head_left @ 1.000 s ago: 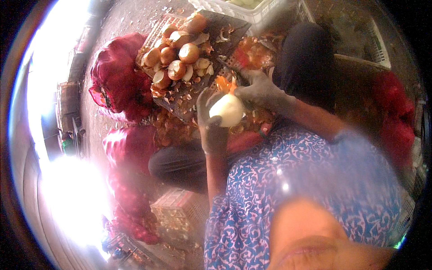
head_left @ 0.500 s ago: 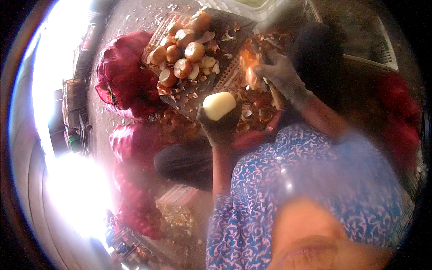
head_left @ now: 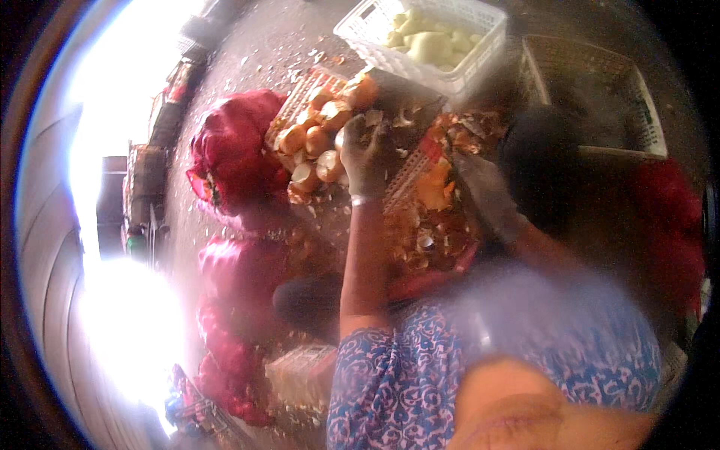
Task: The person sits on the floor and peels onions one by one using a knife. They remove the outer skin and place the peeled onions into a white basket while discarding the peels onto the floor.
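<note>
Outstretched, left hand (head_left: 365, 154) spreads open over onions (head_left: 319, 142); right hand (head_left: 484, 187) unclear.

Matt grey cloth gloves cover both hands (head_left: 365, 154), beside papery-skinned glossy onions (head_left: 319, 139) and a white plastic basket (head_left: 480, 34).

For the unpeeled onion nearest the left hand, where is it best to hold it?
Probably around its round middle, coming from above: the onion lies on the pile in the crate, top exposed, neighbours crowding its sides. The left hand hovers just beside it.
</note>
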